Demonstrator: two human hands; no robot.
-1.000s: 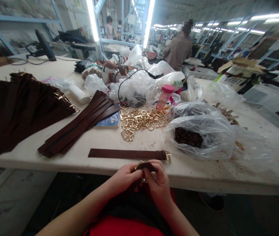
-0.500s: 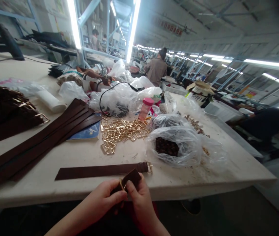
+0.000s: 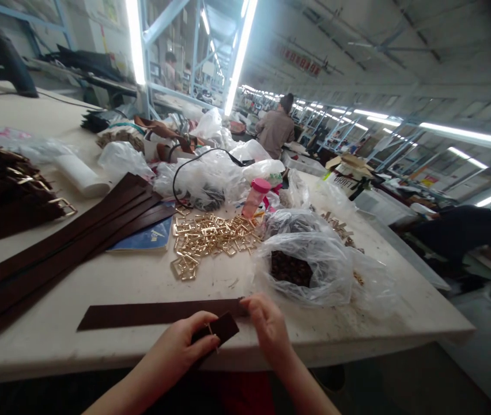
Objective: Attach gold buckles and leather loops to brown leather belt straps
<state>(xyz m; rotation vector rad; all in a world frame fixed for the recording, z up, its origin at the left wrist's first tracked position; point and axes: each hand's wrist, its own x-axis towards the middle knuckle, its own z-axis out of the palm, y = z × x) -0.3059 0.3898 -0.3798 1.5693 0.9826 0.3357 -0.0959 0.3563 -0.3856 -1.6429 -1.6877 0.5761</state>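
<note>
My left hand [image 3: 185, 344] pinches the end of a dark brown strap [image 3: 223, 327] with a gold buckle on it, at the table's near edge. My right hand [image 3: 267, 323] has its fingers curled down over the buckle end of a second brown strap [image 3: 154, 314] that lies flat along the table in front of me; whether it grips it I cannot make out. A pile of gold buckles [image 3: 211, 236] lies beyond the strap. A clear plastic bag of small brown pieces [image 3: 301, 268] sits just right of my right hand.
Long brown straps [image 3: 68, 242] fan out at the left, beside a stack of buckled straps [image 3: 7, 190]. Plastic bags, a pink-capped bottle [image 3: 256, 197] and a blue booklet [image 3: 146, 237] crowd the middle of the white table [image 3: 401, 288]. Other people work farther back and at the right.
My right hand has left the held strap end and moved up onto the buckle end of the flat strap. The camera has swung a little to the right.
</note>
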